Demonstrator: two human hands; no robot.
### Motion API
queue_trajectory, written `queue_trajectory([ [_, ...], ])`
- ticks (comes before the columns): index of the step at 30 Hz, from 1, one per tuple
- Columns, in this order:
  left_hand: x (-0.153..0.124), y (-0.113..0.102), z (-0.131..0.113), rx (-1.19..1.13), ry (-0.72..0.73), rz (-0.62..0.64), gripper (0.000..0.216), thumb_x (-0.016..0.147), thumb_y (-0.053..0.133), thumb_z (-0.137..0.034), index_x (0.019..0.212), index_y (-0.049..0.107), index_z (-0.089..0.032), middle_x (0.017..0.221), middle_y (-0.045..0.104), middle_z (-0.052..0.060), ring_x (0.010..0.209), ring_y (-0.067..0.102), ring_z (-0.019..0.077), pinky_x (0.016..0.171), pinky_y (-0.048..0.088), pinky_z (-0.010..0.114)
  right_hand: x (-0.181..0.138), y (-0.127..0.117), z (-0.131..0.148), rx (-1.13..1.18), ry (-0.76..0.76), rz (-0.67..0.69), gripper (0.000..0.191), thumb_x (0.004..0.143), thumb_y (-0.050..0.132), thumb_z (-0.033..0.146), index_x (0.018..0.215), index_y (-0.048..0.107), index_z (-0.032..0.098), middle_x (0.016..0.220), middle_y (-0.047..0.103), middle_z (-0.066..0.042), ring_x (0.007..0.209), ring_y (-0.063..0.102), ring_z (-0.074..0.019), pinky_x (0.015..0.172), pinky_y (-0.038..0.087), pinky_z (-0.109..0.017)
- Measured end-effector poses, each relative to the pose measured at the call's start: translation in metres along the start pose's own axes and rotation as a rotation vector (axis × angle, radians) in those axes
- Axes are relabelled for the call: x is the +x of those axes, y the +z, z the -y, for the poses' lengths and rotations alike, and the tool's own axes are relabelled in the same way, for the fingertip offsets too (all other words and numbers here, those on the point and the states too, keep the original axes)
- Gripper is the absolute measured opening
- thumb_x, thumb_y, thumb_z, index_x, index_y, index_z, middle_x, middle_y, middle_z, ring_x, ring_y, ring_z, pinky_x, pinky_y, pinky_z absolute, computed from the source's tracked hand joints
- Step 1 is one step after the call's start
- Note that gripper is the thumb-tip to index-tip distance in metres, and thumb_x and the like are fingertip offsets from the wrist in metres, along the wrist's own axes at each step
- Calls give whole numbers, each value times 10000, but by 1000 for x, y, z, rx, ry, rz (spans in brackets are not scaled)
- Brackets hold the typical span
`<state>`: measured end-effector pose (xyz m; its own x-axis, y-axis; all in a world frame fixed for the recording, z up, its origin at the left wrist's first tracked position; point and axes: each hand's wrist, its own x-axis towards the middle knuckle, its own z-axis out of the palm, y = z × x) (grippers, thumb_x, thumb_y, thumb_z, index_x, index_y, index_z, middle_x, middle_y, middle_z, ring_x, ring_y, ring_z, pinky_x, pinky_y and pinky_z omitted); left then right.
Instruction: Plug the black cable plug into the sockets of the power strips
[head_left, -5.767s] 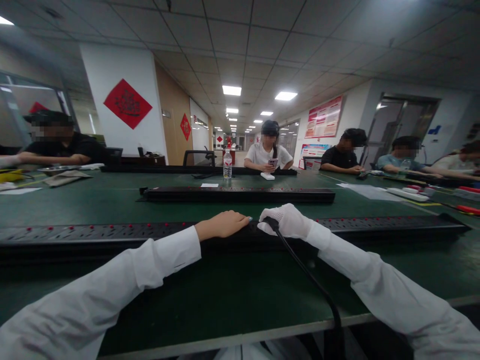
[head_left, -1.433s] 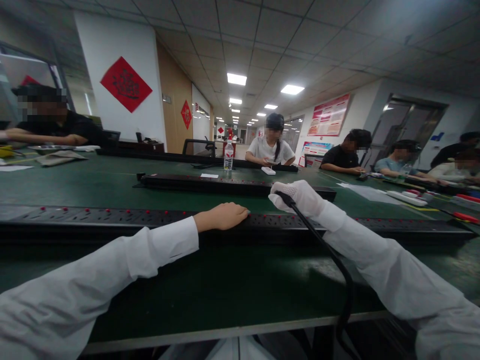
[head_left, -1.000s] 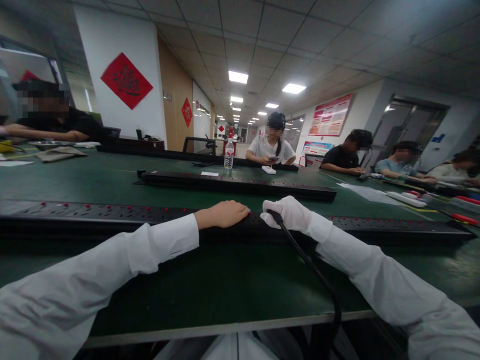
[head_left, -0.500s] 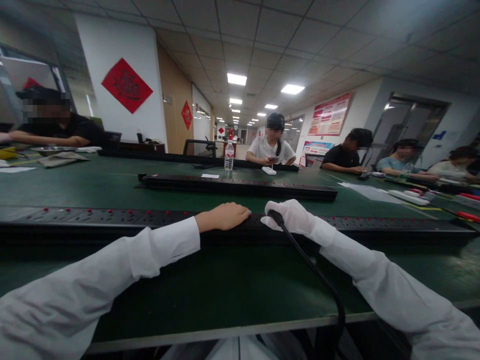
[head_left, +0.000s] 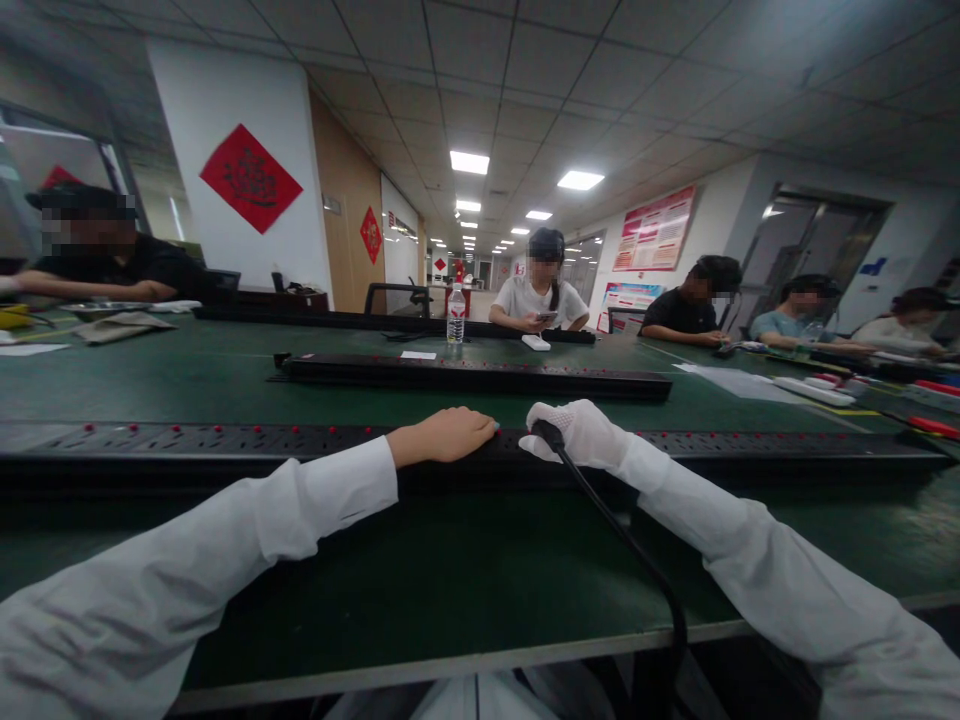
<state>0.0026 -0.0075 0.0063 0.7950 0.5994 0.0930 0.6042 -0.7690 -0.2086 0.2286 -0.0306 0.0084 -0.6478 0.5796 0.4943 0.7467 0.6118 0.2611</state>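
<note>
A long black power strip (head_left: pixel 225 450) with a row of sockets and small red switches runs across the table before me. My left hand (head_left: pixel 448 435), bare, lies over its middle. The fingers are stretched to the right, their tips beside a red switch. Just right of it, my right hand (head_left: pixel 589 432) in a white dotted glove is closed around a black plug (head_left: pixel 550 436), held at the strip. The plug's front end is hidden, so I cannot tell whether it sits in a socket. Its black cable (head_left: pixel 626 535) runs down over the table's near edge.
Behind lies a shorter black strip (head_left: pixel 480 375) with a white paper slip (head_left: pixel 418 355). Farther back are a water bottle (head_left: pixel 455 318) and another long black bar (head_left: pixel 315 320). A person (head_left: pixel 541 295) opposite holds a phone; others sit left and right along the green table (head_left: pixel 450 590).
The view has shifted very slightly. Both hands and the plug keep their places on the strip.
</note>
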Motion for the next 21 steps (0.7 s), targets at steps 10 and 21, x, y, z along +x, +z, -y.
queue_trajectory([
  [10,0,-1,1,-29,-7,10,302,910,248,-273,978,519,-157,979,623,94,819,596,193,713,443,291,-1,-2,-2,105,-38,-7,313,781,442,508,837,550,220,552,567,31,498,506,-80,487,270,-185],
  [21,0,1,1,19,-1,12,273,901,272,-256,966,519,-159,965,623,90,808,597,189,710,443,288,1,-7,1,204,-56,31,286,793,449,451,880,588,216,598,588,25,508,498,-64,506,314,-169],
])
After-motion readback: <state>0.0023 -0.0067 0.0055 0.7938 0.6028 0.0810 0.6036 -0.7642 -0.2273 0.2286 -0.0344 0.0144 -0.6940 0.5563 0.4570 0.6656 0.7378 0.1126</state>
